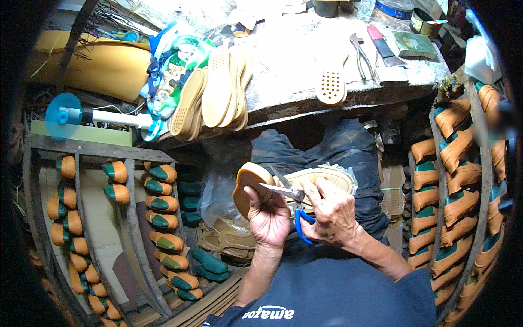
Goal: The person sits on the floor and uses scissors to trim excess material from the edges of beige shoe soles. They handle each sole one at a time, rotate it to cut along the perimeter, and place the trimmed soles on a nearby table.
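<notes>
Shoemaking nook, packed on both sides

The workbench (289, 54) spans the far side, its near edge running across above the person's lap (280, 148). To the near left, a wooden rack (103, 146) carries columns of orange shoe uppers (163, 220) with green showing at their openings; on the right, a second wooden rack (486, 174) is filled with more of the same. The open room for the hands lies between these racks, on the near side of the bench edge.

At the bench's left, a blue-and-green plastic bag (204, 49) bulges with contents too jumbled to name. Stacked pale soles (218, 90) lean just beside it, hanging over the near edge. Further right, bench surface lies between them and a perforated sole (331, 82), whose holed end reaches that edge.

A second sole (335, 176) lies across the lap. Just left of it, the left hand (269, 220) grips a tan-rimmed sole (251, 185), thumb against its near side. The right hand (333, 210) is closed around blue-handled scissors (298, 195), blades spread toward that sole; whether they touch it I cannot tell.

Far right stand pincers (360, 57) and a small tin (420, 24), its contents unclear.
</notes>
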Motion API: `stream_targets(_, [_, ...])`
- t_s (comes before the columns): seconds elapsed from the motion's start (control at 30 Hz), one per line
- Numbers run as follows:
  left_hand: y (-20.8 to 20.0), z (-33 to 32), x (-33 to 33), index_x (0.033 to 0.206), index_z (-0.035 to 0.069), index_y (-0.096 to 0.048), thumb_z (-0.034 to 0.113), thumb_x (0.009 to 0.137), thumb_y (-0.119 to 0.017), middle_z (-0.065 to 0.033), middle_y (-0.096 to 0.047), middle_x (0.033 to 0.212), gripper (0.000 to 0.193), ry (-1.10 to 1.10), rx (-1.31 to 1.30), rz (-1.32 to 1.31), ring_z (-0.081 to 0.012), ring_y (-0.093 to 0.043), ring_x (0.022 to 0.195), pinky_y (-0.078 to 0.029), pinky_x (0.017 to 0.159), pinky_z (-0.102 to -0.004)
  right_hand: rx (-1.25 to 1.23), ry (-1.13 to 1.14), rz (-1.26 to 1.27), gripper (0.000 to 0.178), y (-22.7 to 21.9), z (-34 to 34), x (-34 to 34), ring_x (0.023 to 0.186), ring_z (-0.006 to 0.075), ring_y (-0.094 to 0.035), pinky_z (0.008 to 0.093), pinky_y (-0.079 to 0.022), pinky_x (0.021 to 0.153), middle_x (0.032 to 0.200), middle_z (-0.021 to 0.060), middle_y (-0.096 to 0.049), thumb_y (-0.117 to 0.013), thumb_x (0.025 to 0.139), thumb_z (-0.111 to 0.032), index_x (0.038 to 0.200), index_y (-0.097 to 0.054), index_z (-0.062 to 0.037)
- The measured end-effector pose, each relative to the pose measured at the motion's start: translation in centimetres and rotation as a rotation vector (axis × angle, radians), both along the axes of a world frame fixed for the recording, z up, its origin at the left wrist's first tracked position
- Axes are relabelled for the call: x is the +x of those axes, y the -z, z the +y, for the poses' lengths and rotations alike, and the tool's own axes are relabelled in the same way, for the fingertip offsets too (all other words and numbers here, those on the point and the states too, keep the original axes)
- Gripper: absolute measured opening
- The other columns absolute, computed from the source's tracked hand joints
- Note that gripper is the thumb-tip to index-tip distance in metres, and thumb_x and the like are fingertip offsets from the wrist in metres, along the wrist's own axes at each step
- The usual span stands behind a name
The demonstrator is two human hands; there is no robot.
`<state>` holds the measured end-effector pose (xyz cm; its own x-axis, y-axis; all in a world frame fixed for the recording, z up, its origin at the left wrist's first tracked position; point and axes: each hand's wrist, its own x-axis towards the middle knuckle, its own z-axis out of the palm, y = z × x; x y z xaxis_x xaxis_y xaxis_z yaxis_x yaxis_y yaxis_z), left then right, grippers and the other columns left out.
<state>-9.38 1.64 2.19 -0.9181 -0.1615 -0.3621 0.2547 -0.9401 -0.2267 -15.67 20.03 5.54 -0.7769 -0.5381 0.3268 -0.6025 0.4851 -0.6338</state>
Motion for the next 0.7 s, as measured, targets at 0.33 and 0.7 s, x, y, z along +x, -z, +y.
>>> stream_targets(0.33, [1.0, -1.6, 0.6, 0.141, 0.010, -0.070, 0.012, 0.102, -0.078, -0.0133, -0.077, 0.135, 0.040, 0.061, -0.535, -0.254, -0.0313, -0.074, 0.126, -0.062, 0.112, -0.0545, -0.063, -0.055, -0.346, 0.067, 1.4, 1.5, 0.6, 0.094, 0.0429, -0.074, 0.0492, -0.062, 0.081, 0.110, 0.0205, -0.070, -0.087, 0.077, -0.022, 0.137, -0.065, -0.0026])
stream_targets(0.7, [1.8, -4.6, 3.2, 0.136, -0.005, -0.064, -0.006, 0.087, -0.083, -0.0138, -0.075, 0.126, 0.053, 0.415, -0.969, -0.243, -0.0273, -0.073, 0.114, -0.060, 0.103, -0.0408, 0.058, -0.196, -0.159, 0.069, 0.8, 6.7, -0.1, 0.080, 0.0374, -0.070, 0.0456, -0.059, 0.071, 0.097, 0.0153, -0.066, -0.086, 0.070, -0.026, 0.133, -0.069, -0.0022])
